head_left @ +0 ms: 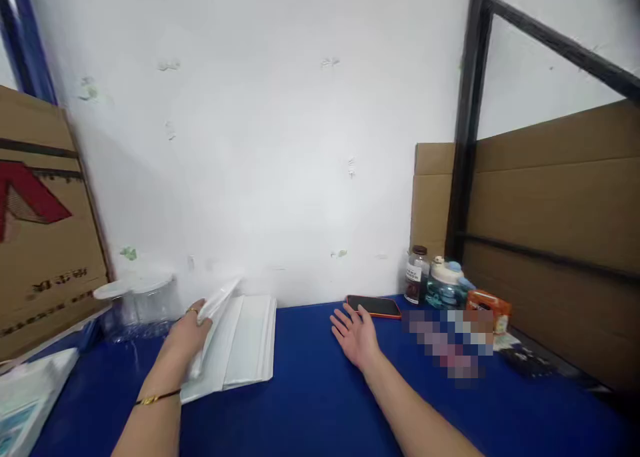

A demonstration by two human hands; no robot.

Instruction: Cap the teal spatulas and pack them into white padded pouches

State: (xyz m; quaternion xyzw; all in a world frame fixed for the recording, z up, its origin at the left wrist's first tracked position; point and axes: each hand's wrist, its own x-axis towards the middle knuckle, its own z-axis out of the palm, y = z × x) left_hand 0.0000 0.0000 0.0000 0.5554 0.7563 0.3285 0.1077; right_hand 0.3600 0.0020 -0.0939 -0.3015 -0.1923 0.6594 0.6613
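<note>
My left hand (186, 337) is closed on a flat white folded item, perhaps a bag or sheet, lifted and tilted at the left of a stack. More flat white pieces of the same look, a white stack (250, 343), lie under and beside it on the blue tabletop (300, 410). I cannot tell whether they are paper or plastic. Over the table to the right, my right hand (357, 340) is open, palm up, fingers spread and holding nothing. Just behind its fingertips lies a dark-screened phone (375, 306) with an orange-red edge.
Two clear containers (150, 307) with white lids stand at the back left, near a large cardboard box (45, 230). At lower left is a white package (35, 390). On the right are a brown-capped jar (416, 277), a blue bottle (445, 287), an orange packet (489, 305) and a blurred-out patch.
</note>
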